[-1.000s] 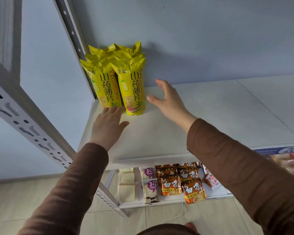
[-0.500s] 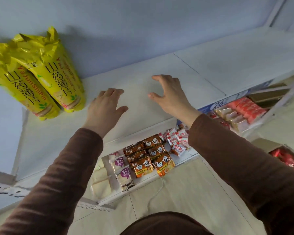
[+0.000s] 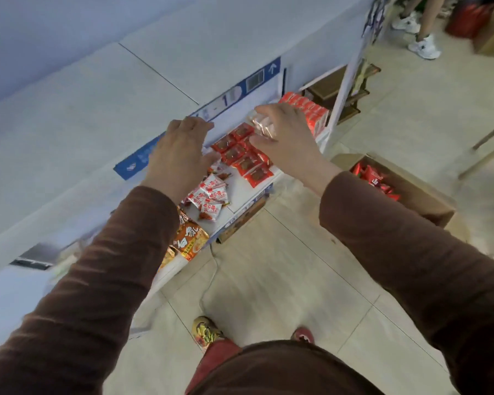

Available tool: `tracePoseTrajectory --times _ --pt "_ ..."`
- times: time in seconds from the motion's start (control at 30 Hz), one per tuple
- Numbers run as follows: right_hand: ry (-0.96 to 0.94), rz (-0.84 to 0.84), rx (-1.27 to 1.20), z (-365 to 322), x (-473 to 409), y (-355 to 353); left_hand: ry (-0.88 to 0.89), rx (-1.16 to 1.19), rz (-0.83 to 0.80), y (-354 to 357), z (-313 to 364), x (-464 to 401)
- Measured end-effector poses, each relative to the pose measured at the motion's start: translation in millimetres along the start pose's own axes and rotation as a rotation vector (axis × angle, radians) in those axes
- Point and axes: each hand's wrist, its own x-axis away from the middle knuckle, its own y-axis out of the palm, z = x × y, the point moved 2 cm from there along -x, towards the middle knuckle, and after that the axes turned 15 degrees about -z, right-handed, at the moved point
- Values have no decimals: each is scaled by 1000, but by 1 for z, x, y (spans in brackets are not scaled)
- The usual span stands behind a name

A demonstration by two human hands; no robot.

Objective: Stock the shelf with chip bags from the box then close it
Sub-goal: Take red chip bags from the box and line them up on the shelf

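The open cardboard box (image 3: pixel 417 195) stands on the floor to the right and holds red chip bags (image 3: pixel 372 178). The white top shelf (image 3: pixel 83 115) fills the upper left; no yellow bags show in this view. My left hand (image 3: pixel 180 155) hovers over the shelf's front edge with its fingers relaxed and nothing in it. My right hand (image 3: pixel 287 141) hangs in the air beside it, above the lower shelf, fingers spread and holding nothing. Both hands are well left of the box. The frame is motion-blurred.
The lower shelf (image 3: pixel 240 195) carries red snack packs (image 3: pixel 244 158), white-and-red packs (image 3: pixel 210 195) and orange packs (image 3: pixel 188 240). A dark wooden rack (image 3: pixel 342 92) stands past the shelf's upright. Another person's white shoes (image 3: pixel 424 45) are at the top right. Tiled floor (image 3: pixel 283 280) lies below.
The view has swung right and down, away from the yellow bags, which have left the frame. Both hands have drawn back from the shelf top to its front edge. The box has come into view.
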Motion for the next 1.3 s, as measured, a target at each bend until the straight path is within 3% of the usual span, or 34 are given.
tracePoseTrajectory --times 0.8,1.3 --pt "683 -18 -136 396 66 -41 372 14 -560 224 273 -284" --pt "860 -103 -405 659 88 -27 230 37 -751 388 416 -412"
